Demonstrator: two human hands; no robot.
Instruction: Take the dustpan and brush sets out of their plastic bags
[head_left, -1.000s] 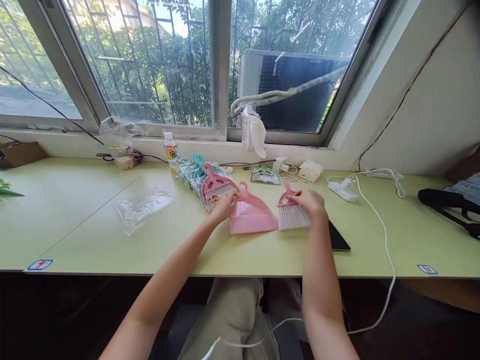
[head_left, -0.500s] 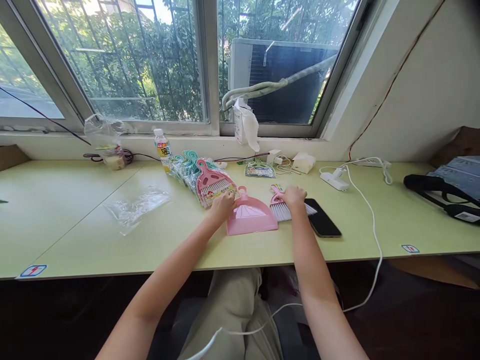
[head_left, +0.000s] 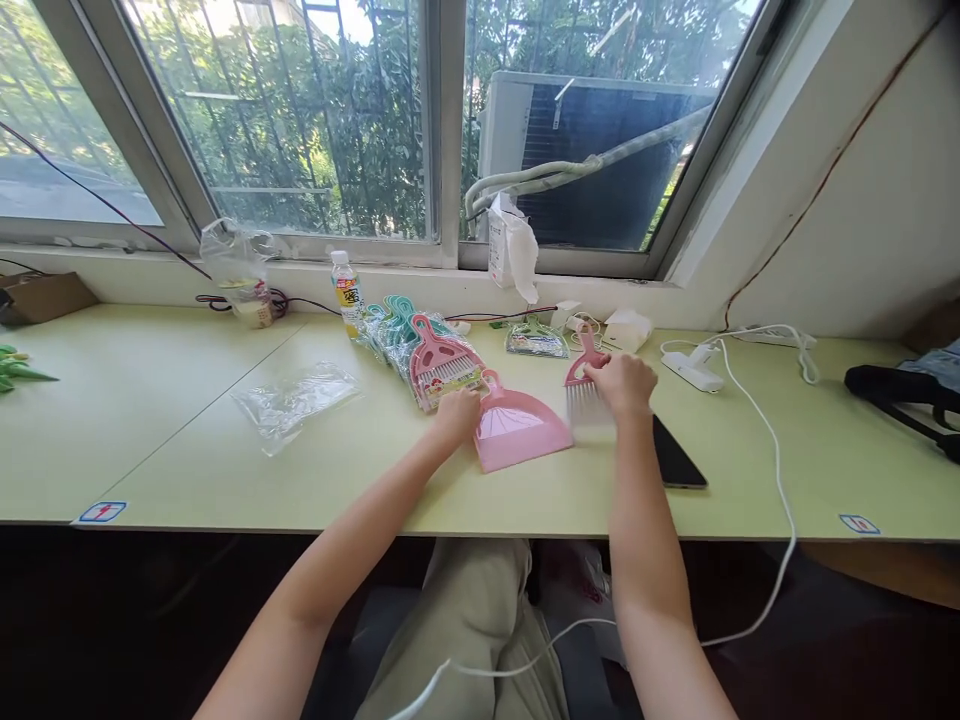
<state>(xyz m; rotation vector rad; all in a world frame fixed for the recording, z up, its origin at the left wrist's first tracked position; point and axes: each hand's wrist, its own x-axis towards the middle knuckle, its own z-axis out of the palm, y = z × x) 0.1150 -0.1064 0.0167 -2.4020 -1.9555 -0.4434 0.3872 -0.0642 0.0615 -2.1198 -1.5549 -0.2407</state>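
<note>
On my feed, left hand (head_left: 457, 416) grips pink dustpan (head_left: 523, 440) near ten o'clock, apparently to steady it; right hand (head_left: 627, 384) grips pink hand brush (head_left: 580, 378) at the dustpan's two o'clock.

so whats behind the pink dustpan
Behind the dustpan, toward the window, are a green packet and, farther left, a pink wrapped brush beside teal packets. The table directly beneath the dustpan is covered, so I can't tell what's there.

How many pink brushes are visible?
2: a loose pink brush in the right hand, and a packaged pink brush at the wrapped pile's front. Others may be hidden.
</note>
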